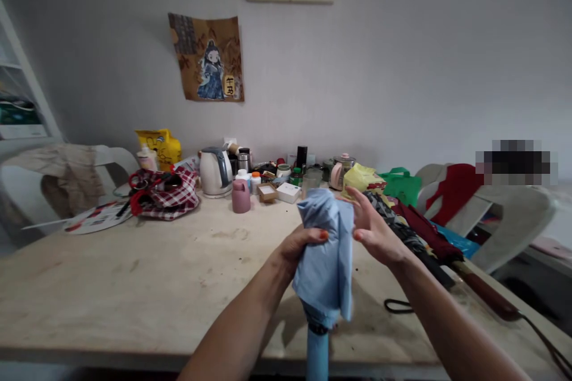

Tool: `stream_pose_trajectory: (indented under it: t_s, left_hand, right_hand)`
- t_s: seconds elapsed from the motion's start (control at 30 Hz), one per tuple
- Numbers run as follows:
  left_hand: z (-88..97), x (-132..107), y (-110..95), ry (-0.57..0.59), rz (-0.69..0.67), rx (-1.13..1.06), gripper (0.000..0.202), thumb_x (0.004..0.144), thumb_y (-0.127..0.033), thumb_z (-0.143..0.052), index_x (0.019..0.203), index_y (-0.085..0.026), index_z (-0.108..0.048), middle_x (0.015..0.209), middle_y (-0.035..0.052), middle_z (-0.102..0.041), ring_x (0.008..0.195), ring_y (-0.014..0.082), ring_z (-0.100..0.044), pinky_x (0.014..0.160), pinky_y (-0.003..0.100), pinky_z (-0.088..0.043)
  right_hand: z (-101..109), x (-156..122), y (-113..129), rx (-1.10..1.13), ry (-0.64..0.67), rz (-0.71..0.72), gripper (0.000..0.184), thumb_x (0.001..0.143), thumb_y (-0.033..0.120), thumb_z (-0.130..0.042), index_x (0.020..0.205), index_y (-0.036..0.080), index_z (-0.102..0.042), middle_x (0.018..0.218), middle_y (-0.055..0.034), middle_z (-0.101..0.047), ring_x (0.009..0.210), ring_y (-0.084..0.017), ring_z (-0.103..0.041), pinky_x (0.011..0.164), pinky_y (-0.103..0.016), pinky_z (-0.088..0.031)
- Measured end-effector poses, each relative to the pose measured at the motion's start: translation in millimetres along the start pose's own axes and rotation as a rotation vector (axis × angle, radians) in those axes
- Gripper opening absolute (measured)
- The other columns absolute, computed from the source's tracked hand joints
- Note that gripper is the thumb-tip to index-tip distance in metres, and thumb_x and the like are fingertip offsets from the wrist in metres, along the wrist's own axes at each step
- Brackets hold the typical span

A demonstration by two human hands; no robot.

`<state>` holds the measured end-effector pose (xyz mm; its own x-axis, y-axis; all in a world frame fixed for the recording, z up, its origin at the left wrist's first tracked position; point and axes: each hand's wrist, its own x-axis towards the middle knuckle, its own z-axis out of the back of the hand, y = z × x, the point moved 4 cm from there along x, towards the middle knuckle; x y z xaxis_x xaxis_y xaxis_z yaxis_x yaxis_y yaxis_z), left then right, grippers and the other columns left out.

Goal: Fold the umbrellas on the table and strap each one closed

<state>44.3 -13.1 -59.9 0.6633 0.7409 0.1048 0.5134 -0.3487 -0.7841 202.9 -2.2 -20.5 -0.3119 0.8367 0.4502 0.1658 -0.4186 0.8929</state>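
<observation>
A light blue folding umbrella [325, 262] stands upright in front of me over the near edge of the wooden table [134, 286]. My left hand [300, 244] is wrapped round its gathered cloth near the top. My right hand [373, 227] rests against the cloth's right side with fingers stretched out and the thumb touching the fabric. The umbrella's blue handle [317, 354] points down at the bottom of the view.
Two closed umbrellas, one dark patterned [404, 232] and one maroon with a wooden handle [451, 256], lie at the right. At the back stand a white kettle [215, 171], a pink bottle [241, 195], jars, small boxes, a red checked bag [167, 190] and a yellow bag [364, 180]. Chairs flank the table.
</observation>
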Motion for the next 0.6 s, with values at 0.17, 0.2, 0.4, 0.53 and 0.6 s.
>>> stream_pose_trajectory:
  t_s: [0.17, 0.2, 0.4, 0.53, 0.6]
  left_hand:
    - [-20.9, 11.2, 23.4, -0.04, 0.028, 0.119, 0.043, 0.043, -0.016, -0.085, 0.084, -0.013, -0.071, 0.075, 0.0021, -0.07, 0.066, 0.0141, -0.061, 0.066, 0.025, -0.047]
    - [-21.5, 12.1, 25.1, -0.058, 0.037, 0.142, 0.044, 0.043, -0.016, -0.085, 0.084, -0.012, -0.071, 0.075, 0.0023, -0.07, 0.066, 0.0143, -0.061, 0.066, 0.025, -0.047]
    - [-16.2, 8.1, 21.6, -0.045, 0.073, 0.277, 0.048, 0.042, -0.02, -0.086, 0.086, -0.012, -0.069, 0.077, 0.002, -0.068, 0.066, 0.0125, -0.059, 0.062, 0.023, -0.049]
    - [-16.6, 7.7, 31.9, 0.127, 0.107, 0.129, 0.053, 0.039, -0.023, -0.086, 0.088, -0.012, -0.069, 0.076, 0.0031, -0.067, 0.063, 0.0134, -0.06, 0.059, 0.023, -0.05]
    - [-15.8, 9.1, 36.4, 0.127, 0.098, 0.084, 0.05, 0.04, -0.021, -0.083, 0.087, -0.013, -0.069, 0.073, 0.0026, -0.066, 0.059, 0.0127, -0.059, 0.055, 0.022, -0.048]
  right_hand:
    - [-34.2, 16.6, 26.6, -0.441, 0.021, 0.04, 0.1, 0.054, 0.032, -0.086, 0.143, 0.023, -0.041, 0.129, -0.0129, -0.057, 0.101, -0.024, -0.062, 0.091, -0.04, -0.048]
    - [-35.9, 19.9, 27.7, -0.539, -0.012, 0.037, 0.075, 0.058, 0.029, -0.081, 0.129, 0.02, -0.056, 0.115, -0.0095, -0.065, 0.093, -0.022, -0.063, 0.088, -0.038, -0.049]
    - [-22.1, 33.8, 24.6, -0.48, -0.308, 0.051, 0.014, 0.063, 0.03, -0.066, 0.068, 0.017, -0.065, 0.065, -0.0005, -0.062, 0.06, -0.013, -0.053, 0.061, -0.028, -0.044]
    - [-16.3, 34.7, 30.8, -0.214, -0.407, 0.102, 0.028, 0.059, 0.035, -0.077, 0.074, 0.018, -0.062, 0.067, 0.0013, -0.058, 0.057, -0.01, -0.048, 0.055, -0.025, -0.039]
    - [-13.1, 35.4, 32.0, -0.127, -0.381, 0.066, 0.031, 0.059, 0.036, -0.079, 0.075, 0.019, -0.06, 0.067, 0.0015, -0.057, 0.056, -0.01, -0.048, 0.054, -0.024, -0.039]
